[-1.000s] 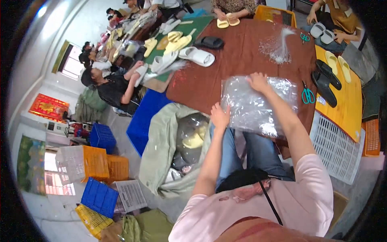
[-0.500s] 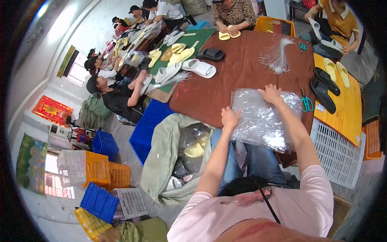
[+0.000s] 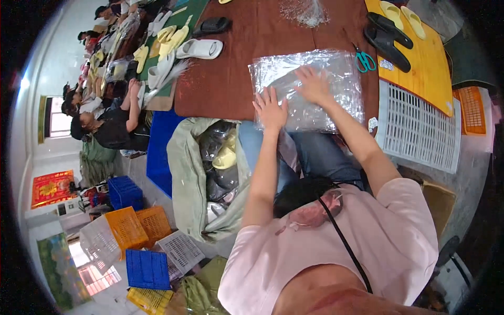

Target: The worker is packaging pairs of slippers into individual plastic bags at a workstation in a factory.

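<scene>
Clear plastic bags (image 3: 338,89) lie flat in a shiny stack at the near edge of the table with the brown cloth (image 3: 231,84). My left hand (image 3: 271,109) rests on the stack's left side, its fingers spread. Farther right, my right hand (image 3: 314,86) lies flat on the plastic, fingers apart. Neither hand grips anything. Just right of the stack are teal-handled scissors (image 3: 366,62). Beyond the bags, a bundle of thin clear plastic strands (image 3: 310,13) lies on the cloth.
Black slides (image 3: 387,44) and yellow slides (image 3: 413,23) sit on a yellow board (image 3: 433,68) at right, beside a grey crate (image 3: 417,128). A green sack (image 3: 186,173) of bagged slippers stands by my left leg. White slides (image 3: 199,49) lie at left; co-workers sit beyond.
My view has tilted down and shifted right. Both hands have slid over the plastic stack; the right one is now nearer its middle and lies flatter.
</scene>
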### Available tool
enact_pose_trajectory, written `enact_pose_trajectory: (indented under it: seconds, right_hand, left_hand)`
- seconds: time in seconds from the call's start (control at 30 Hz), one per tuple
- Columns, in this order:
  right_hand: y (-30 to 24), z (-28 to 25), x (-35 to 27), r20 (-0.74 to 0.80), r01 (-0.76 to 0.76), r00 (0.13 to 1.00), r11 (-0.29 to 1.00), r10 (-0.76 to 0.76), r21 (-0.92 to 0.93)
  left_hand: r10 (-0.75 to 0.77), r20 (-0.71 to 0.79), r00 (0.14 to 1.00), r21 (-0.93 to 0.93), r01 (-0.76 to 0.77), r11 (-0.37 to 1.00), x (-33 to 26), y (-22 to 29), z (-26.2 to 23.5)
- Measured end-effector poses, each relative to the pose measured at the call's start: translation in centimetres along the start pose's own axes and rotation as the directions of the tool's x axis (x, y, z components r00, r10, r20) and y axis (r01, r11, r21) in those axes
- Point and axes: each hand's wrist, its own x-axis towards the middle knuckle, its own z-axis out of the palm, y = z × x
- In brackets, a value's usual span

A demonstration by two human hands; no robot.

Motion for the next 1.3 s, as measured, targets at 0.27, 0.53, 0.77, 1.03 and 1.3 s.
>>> enact_pose_trajectory:
  seconds: [0.27,0.53,0.77,1.03,1.3]
  right_hand:
    - [1.7,1.4,-2.2,-0.271,0.137,0.95,0.986,-0.157,-0.093]
    - [3.1,-2.8,-13.1,-0.073,0.072,0.995,0.997,-0.073,-0.022]
    - [5.3,-5.9,-13.9,-0.07,0.049,0.996,0.995,-0.056,-0.089]
    - [-3.9,-0.6,-11.1,0.033,0.421,0.907,0.905,-0.42,-0.059]
    - [2.8,-6.2,-14.0,0.282,0.25,0.917,0.957,-0.283,0.147]
  left_hand:
    - [0.046,-0.039,0.998,-0.036,-0.047,0.998,0.7,2.4,0.1]
    - [0.136,-0.08,0.988,-0.009,-0.137,0.991,-0.5,-1.7,0.4]
    - [0.213,0.019,0.977,0.02,-0.214,0.977,-0.8,-3.0,-3.2]
    - [0.5,0.191,0.845,0.216,-0.533,0.818,-3.5,0.0,-5.8]
    - [0.45,0.294,0.843,-0.051,-0.457,0.888,-4.8,-3.8,-7.3]
